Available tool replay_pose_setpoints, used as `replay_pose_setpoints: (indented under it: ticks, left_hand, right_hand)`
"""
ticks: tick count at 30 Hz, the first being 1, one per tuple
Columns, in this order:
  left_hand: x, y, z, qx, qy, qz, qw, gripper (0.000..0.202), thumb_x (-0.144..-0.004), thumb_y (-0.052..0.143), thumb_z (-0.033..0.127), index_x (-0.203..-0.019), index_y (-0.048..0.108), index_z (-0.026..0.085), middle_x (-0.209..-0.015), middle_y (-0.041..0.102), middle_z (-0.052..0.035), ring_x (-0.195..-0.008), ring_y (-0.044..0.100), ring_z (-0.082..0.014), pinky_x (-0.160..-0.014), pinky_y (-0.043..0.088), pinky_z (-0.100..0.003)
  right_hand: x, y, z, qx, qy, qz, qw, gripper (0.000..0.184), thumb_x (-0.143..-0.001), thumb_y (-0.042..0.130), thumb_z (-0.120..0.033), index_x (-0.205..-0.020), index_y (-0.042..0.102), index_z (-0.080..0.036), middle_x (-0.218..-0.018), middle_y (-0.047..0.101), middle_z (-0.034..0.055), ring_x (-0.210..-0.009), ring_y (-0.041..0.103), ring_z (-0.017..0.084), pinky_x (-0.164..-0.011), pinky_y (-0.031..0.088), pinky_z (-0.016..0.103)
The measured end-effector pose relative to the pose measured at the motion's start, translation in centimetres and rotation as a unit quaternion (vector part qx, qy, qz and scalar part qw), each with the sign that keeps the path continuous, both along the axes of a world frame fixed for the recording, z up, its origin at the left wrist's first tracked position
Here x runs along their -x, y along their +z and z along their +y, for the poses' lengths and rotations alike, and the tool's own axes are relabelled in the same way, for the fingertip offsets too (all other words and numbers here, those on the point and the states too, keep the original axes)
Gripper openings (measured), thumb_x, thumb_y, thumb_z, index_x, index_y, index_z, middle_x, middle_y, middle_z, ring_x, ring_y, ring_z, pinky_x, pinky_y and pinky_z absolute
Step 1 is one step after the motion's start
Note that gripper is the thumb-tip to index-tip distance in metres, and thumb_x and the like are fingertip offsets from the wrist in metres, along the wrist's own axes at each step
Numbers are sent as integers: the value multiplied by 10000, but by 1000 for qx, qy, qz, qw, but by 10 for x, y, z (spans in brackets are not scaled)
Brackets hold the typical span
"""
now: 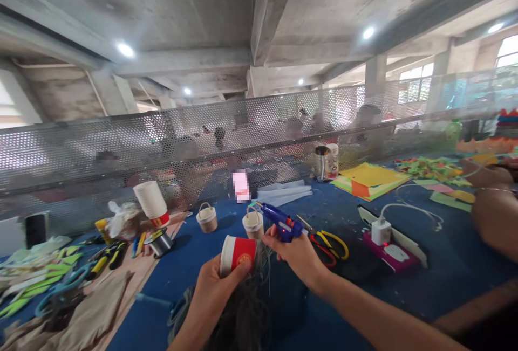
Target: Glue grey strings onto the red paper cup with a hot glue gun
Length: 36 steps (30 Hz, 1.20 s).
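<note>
Head view: the left hand (222,280) is gripping a red-and-white paper cup (238,254), the right hand (298,256) a blue plastic glue gun (282,222); I'm guessing gluing, needing steady aim next.

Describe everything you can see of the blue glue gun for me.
The glue gun has a deep blue body that looks like plastic, with a pale label and a small red spot on its side. The person's right hand holds it, hiding most of the grip. It slants, its narrow nozzle pointing to the upper left of the picture, the tip showing near the handle of a small basket. Whether the tip touches anything is too small to tell.
</note>
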<state>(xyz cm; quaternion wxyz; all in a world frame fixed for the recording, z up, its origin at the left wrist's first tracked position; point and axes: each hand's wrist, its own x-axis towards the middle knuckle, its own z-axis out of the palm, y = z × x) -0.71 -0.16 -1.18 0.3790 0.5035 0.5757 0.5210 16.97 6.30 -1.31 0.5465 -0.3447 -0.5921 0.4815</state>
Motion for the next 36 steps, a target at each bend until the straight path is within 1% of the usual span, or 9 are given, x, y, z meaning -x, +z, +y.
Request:
replay_pose_setpoints:
  ticks: [3,7,12,18,29,33,36]
  left_hand:
    - [-1,-4,0,8,-17,-7,1000,411,-594,820,491,-703,663,128,-535,601,12,-470,508,-114,-433,361,-188]
    - [-3,-8,-1,12,-33,-18,999,435,-582,818,509,-726,672,125,-560,638,-16,-490,554,-144,-443,396,-205]
    - [-3,-7,-2,1,-40,-13,999,430,-574,823,500,-717,671,124,-541,624,-6,-456,535,-130,-446,409,-213]
    - [-4,-5,-4,-10,-41,-32,999,394,-586,824,460,-728,680,122,-583,648,-20,-494,558,-139,-468,432,-218]
    - [-2,-3,-4,-3,-50,-34,998,394,-609,821,448,-756,663,119,-586,638,-13,-501,554,-132,-478,429,-216]
    - [-1,0,-4,1,-64,-19,998,382,-627,813,445,-743,652,118,-583,628,-5,-495,534,-117,-472,411,-202]
    - [-2,1,-5,10,-62,-9,998,386,-621,813,446,-749,656,118,-592,638,-8,-506,548,-128,-484,431,-212]
  right_hand:
    - [-2,2,1,-7,2,-3,1000,212,-748,710,-349,-738,593,-173,-674,598,-26,-465,438,73,-465,400,219]
    - [-4,3,0,-19,3,-6,1000,234,-766,702,-383,-745,606,-171,-657,585,-32,-460,421,69,-460,393,216]
    - [-3,4,0,-6,7,16,1000,240,-741,717,-387,-735,599,-178,-636,564,-44,-457,414,70,-450,390,214]
    - [-3,5,-1,11,12,39,999,270,-700,745,-403,-730,601,-176,-641,562,-43,-475,414,72,-452,390,214]
    - [-5,1,2,14,10,67,998,196,-712,732,-305,-765,604,-166,-694,594,-29,-484,443,69,-436,390,198]
    - [-5,2,2,16,3,76,997,194,-706,734,-289,-778,603,-165,-716,608,-24,-472,438,63,-428,391,197]
    - [-4,1,3,17,4,72,997,176,-713,724,-273,-767,597,-164,-712,602,-26,-474,439,61,-425,386,193]
